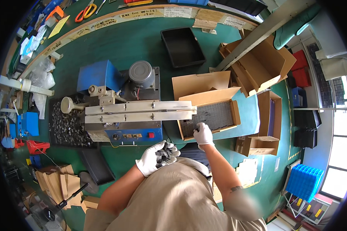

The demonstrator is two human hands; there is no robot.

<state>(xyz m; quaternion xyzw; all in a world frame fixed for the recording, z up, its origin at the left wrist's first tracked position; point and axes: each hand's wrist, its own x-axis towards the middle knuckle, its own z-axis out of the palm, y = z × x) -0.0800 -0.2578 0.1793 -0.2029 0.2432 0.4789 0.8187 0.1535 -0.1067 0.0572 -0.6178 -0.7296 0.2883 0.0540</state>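
My left hand (155, 157), in a white glove, is cupped in front of my body and holds a bunch of small dark metal parts (166, 154). My right hand (203, 136), gloved in white too, reaches over the front wall of an open cardboard box (237, 112). Its fingers are drawn together at the parts inside; whatever lies between them is hidden. Small dark parts (214, 112) fill that box in close rows. A bench machine (137, 125) with a long pale double rail stands left of the box, the rail's end above the box's left edge.
A black tray (50, 127) of loose small parts lies left of the machine. An empty black tray (183, 48) sits at the back. More cardboard boxes (264, 63) stand to the right, beside a slanting metal post (258, 34). Another black tray (97, 167) is at the front left.
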